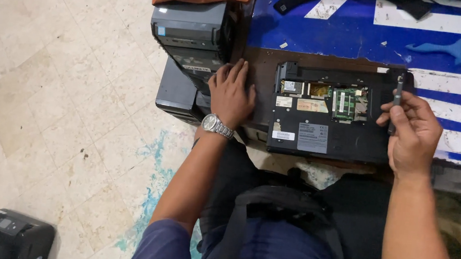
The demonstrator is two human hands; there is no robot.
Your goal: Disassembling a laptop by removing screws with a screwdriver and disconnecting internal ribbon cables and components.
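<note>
I see a black laptop (328, 118) lying upside down on the table edge (264, 60), just right of centre. Its bottom cover is off along the upper part, showing a green memory board (345, 103) and small metal parts beside it. On the laptop's underside sit three labels: a small white one at about nine o'clock from its middle, a tan rectangle just above centre, and a larger grey rectangle near six o'clock, with a small white strip to its left.

My right hand (412, 134), at three o'clock from the laptop, is curled around a slim grey screwdriver (397, 99) held upright, its upper end over the laptop's top right corner. My left hand (231, 93), wearing a metal watch (217, 126), lies flat with fingers spread on the table edge at nine o'clock, holding nothing.

A blue and white sign (361, 35) covers the table at twelve o'clock.
</note>
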